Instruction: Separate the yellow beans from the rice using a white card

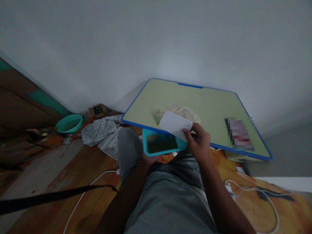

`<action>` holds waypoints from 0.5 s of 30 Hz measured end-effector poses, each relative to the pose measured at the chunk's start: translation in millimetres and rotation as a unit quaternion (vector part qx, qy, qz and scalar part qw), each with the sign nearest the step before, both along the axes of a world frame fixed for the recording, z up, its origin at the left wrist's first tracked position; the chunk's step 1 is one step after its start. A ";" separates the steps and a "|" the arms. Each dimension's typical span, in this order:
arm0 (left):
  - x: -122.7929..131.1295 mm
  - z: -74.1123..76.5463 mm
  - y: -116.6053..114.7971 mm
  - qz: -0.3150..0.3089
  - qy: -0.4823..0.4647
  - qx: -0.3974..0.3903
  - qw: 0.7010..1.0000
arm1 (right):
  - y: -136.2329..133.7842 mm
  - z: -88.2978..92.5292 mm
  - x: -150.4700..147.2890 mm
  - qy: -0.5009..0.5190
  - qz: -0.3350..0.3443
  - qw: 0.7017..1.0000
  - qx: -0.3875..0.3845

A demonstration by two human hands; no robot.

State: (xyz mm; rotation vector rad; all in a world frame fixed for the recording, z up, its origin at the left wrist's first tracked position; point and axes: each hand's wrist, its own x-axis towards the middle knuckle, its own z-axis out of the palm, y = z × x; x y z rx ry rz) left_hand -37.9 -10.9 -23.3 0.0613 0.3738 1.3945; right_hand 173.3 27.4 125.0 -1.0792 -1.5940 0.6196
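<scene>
Grey clothing (170, 201) is filling the foreground nearest us, with our 2 forearms (214, 185) reaching past it. Just beyond, we are holding a turquoise tray (181, 144) at the near edge of a pale green board (214, 107). Dark green grains (162, 146) are covering much of its bottom, and a patch of yellow grains (153, 138) is lying toward its far left corner. Our left hand (150, 158) is supporting the tray from beneath; its fingers are hiding under it, so we cannot tell how they are closing. Our right hand (201, 139) is pinching a white card (173, 123) near its holed corner, and the card is slanting over the tray and the board's edge.

Judging by how things are lying, the work is only partly done: 2 kinds of grain are sitting in the tray, while a pale, grainy heap (187, 113) is spreading over the board, with a few yellow pieces (158, 111) lying to its left. Those are seemingly what is left; we cannot tell whether the card is touching any.

Farther right, a pixelated flat object (240, 135) is resting on the board, well apart from the heap. Leftward, a checked cloth (101, 128) and a turquoise basin (79, 119) are lying below board level, and a pale wall (170, 42) is rising behind.
</scene>
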 end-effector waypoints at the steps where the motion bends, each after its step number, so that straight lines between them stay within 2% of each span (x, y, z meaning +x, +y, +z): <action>1: 0.8 3.2 -0.4 0.003 0.001 -0.005 1.000 | 0.6 -0.1 1.2 -0.003 -0.009 1.000 -0.001; 8: 0.5 14.2 -5.8 0.021 0.013 -0.058 0.998 | 0.1 -5.6 19.9 -0.003 -0.092 0.995 -0.025; 11: -0.5 11.4 -6.9 0.020 0.010 -0.059 0.998 | -0.5 -6.5 29.0 -0.013 -0.131 0.991 -0.029; 15: -3.4 0.7 -6.2 0.012 -0.001 -0.036 0.999 | 1.7 -4.7 36.9 -0.036 -0.177 0.983 -0.018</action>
